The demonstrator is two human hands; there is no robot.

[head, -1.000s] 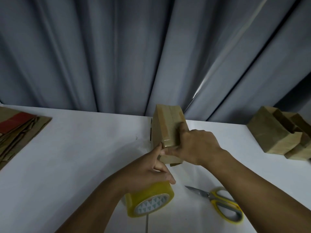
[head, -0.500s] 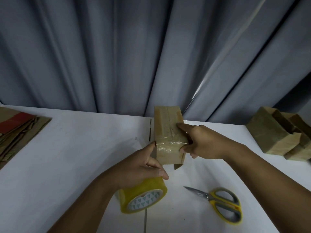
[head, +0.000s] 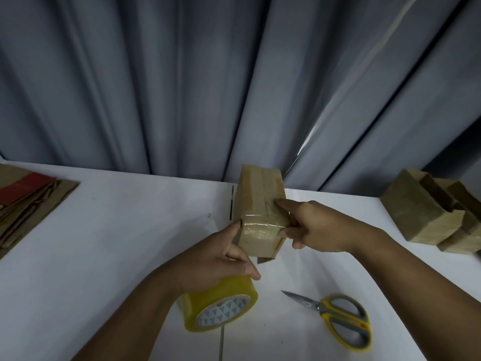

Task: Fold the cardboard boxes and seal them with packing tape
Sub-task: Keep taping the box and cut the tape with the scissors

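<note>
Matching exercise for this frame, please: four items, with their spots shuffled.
1. packing tape roll
2. scissors
3. flattened cardboard
4. folded boxes

A. far right of the table
B. gripped by the left hand
C. table's left edge
D. lying near the front, right of the roll

Pairs: 1-B, 2-D, 3-C, 4-A

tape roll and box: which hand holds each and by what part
Left hand grips the tape roll over its top rim, thumb against the box. Right hand pinches the box's near right corner.
</note>
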